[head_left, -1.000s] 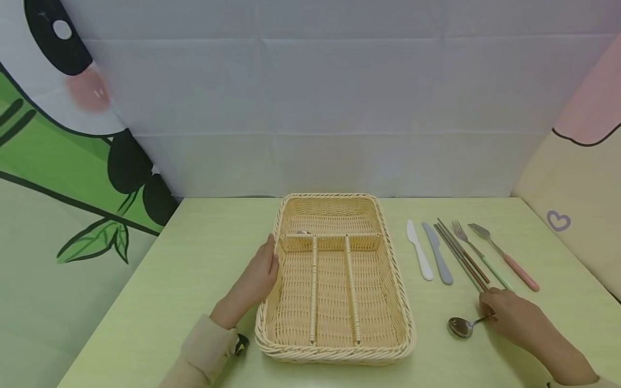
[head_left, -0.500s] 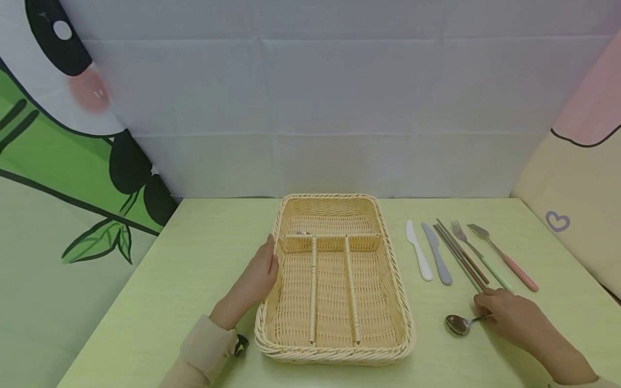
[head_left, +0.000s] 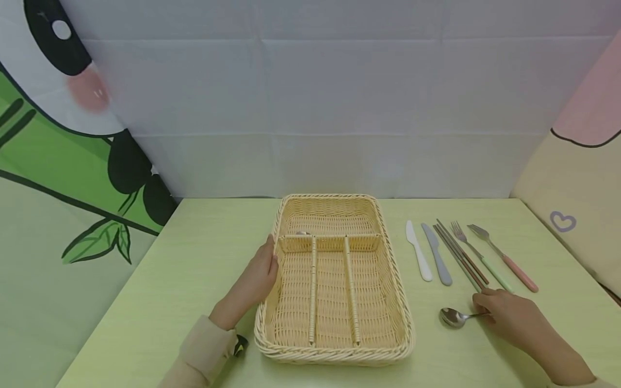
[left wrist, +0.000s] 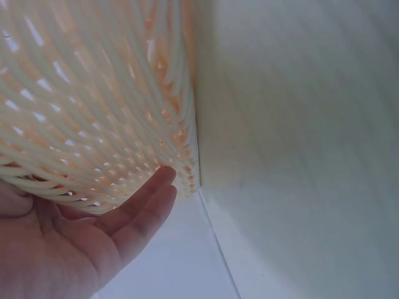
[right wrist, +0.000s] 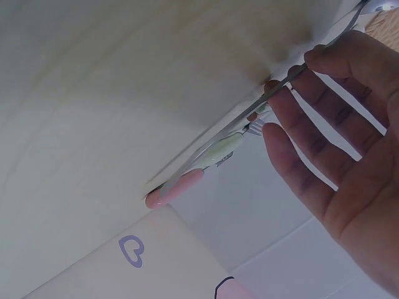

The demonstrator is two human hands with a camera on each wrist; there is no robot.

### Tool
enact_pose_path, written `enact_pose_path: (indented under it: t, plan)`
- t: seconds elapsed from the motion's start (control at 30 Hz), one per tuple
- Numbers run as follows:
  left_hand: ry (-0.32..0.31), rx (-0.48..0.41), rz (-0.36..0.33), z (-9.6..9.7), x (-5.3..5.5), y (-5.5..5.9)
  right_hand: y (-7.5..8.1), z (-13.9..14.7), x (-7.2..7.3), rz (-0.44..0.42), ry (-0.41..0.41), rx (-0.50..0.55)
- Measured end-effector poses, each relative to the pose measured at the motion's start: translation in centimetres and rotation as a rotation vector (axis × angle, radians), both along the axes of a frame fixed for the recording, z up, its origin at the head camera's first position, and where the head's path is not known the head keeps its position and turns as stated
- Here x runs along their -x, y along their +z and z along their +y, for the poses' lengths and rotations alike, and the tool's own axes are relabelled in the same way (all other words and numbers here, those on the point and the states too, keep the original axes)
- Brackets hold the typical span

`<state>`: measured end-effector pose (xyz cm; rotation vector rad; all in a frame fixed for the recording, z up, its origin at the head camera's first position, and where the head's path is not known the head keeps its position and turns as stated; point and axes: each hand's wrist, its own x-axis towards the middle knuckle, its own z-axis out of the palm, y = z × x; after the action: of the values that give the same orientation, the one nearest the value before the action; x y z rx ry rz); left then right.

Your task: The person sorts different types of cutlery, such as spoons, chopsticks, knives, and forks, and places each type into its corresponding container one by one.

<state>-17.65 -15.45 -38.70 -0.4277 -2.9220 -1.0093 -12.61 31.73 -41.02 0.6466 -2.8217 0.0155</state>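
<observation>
My right hand (head_left: 511, 318) pinches the thin handle of a metal spoon (head_left: 453, 318) between thumb and fingers at the table's right front. The spoon's bowl points left. In the right wrist view the handle (right wrist: 230, 124) runs past the fingertips, low over the table. My left hand (head_left: 257, 269) rests along the left side of a wicker basket (head_left: 335, 353) with several compartments. In the left wrist view its extended fingers (left wrist: 146, 208) lie against the woven outer wall (left wrist: 81, 112). A bit of a metal utensil (head_left: 303, 233) shows in the basket's back compartment.
Right of the basket lie a white knife (head_left: 419, 250), a grey knife (head_left: 438, 254), several chopsticks (head_left: 461, 253), a green-handled fork (head_left: 480, 256) and a pink-handled fork (head_left: 504, 257). Printed cloth walls (head_left: 339, 108) stand behind and beside the table (head_left: 194, 258).
The spoon has moved a little left and away, its bowl swinging toward the basket, with my right hand shifting slightly left. My left hand and the basket have stayed in place.
</observation>
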Motion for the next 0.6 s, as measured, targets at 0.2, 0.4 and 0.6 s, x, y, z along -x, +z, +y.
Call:
enact_pose_path:
  t: [0.2,0.4,0.6]
  plan:
    - [0.001,-0.002,0.001,-0.03,0.01,-0.08,0.21,-0.11,-0.04,-0.01,-0.008,0.001]
    - [0.003,0.001,0.002,0.02,-0.04,-0.02,0.28,-0.28,-0.08,-0.004,-0.019,-0.009]
    - [0.006,0.0,0.005,0.05,-0.05,0.03,0.72,-0.58,0.09,-0.016,-0.044,-0.015]
